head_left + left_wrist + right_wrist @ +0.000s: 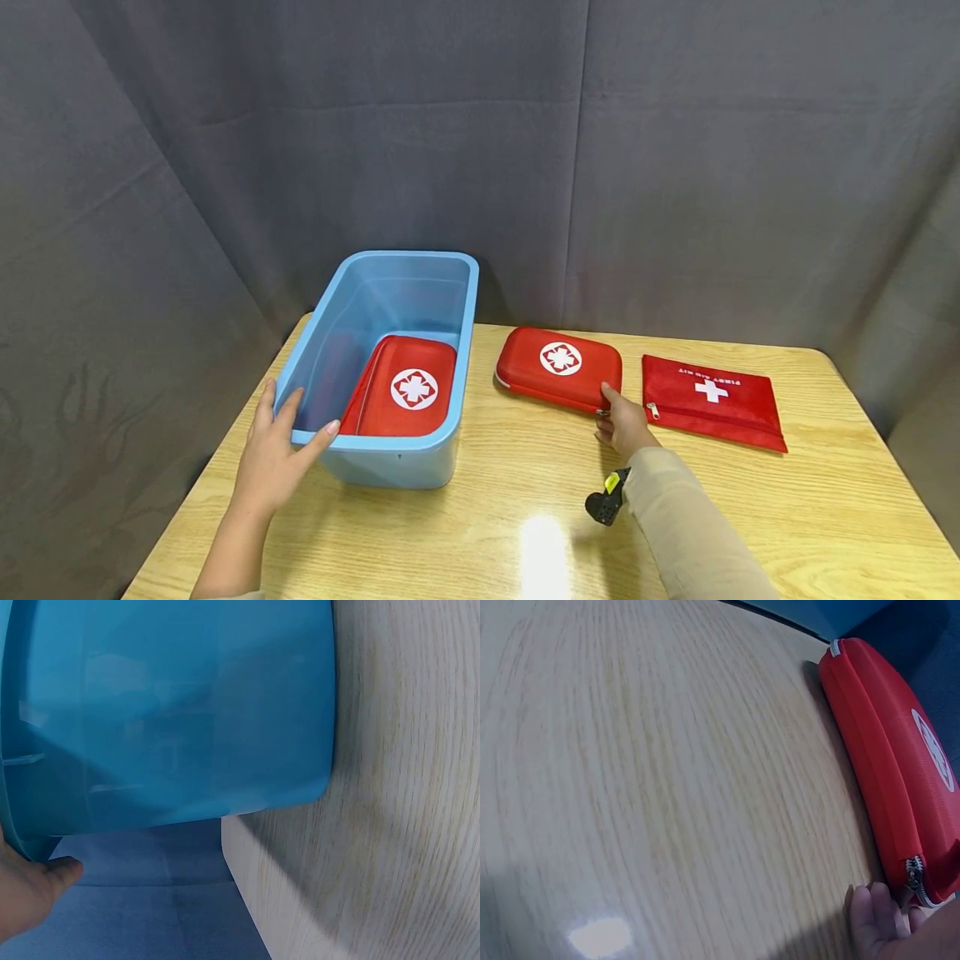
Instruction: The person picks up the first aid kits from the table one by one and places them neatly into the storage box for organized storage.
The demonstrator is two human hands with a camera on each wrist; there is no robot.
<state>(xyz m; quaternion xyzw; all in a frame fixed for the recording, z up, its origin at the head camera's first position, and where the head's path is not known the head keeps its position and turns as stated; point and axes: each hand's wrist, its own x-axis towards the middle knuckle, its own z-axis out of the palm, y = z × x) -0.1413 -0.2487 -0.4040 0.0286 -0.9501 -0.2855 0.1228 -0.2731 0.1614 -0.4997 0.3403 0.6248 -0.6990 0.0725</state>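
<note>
A blue plastic bin [442,454] stands on the table at left, with a red zipped case [386,387] bearing a white cross emblem inside. My left hand [273,454] holds the bin's near left corner, fingers on both sides of the rim. To the bin's right lies a second red hard-shell first aid case [525,362]. My right hand [626,421] grips its near right corner, thumb on top and the other fingers low beside the zipper [915,877]. Farther right is a flat red first aid pouch [712,404], untouched.
The wooden table [495,533] extends in front of the bin and cases. Grey curtain [525,167] hangs behind and at both sides. A black device [606,500] with a yellow mark is worn at my right wrist.
</note>
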